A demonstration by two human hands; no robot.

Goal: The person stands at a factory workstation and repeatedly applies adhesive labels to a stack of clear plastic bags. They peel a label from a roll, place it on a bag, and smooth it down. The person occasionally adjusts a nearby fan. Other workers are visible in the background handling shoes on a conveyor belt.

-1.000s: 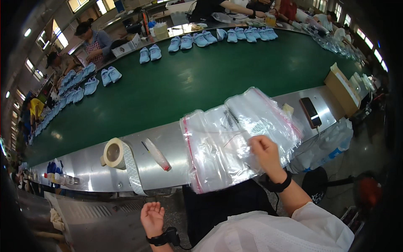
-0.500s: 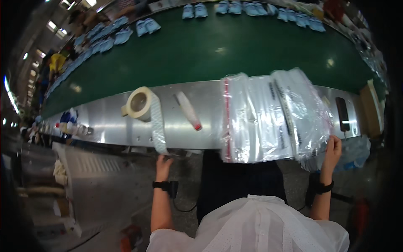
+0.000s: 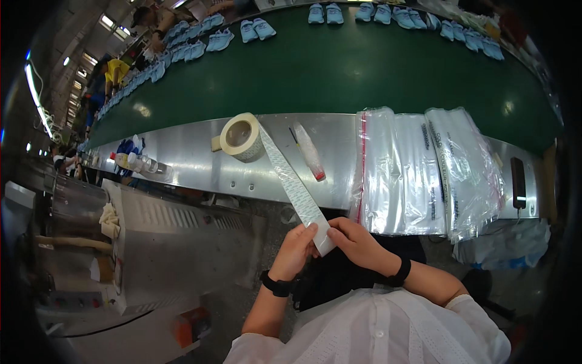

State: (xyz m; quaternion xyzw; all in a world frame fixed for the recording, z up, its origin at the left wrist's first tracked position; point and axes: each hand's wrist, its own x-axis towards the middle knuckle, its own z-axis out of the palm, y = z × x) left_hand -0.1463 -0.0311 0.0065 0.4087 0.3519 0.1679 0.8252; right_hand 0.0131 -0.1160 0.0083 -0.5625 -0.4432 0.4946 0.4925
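Observation:
A wide roll of labels (image 3: 241,138) lies on the metal ledge, and a long printed strip (image 3: 291,185) runs from it down past the ledge toward me. My left hand (image 3: 295,250) pinches the strip's left side close to its free end. From the right, my right hand (image 3: 356,244) grips the same end between thumb and fingers. To the right of the strip lies a slim clear-wrapped tool with a red tip (image 3: 310,155). Clear plastic bags (image 3: 400,176) with printed lettering are fanned out on the ledge, right of my hands.
Behind the ledge runs a green conveyor belt (image 3: 376,67) carrying pairs of light-blue shoes (image 3: 257,29). A dark phone (image 3: 518,182) lies at the right. Bottles (image 3: 145,165) stand at the left, above a metal machine housing (image 3: 176,242). Other people work at the far left.
My right hand has left the bags' right edge and come across to the strip's end. The strip is now pulled out diagonally toward me, held by both hands. The view has shifted left.

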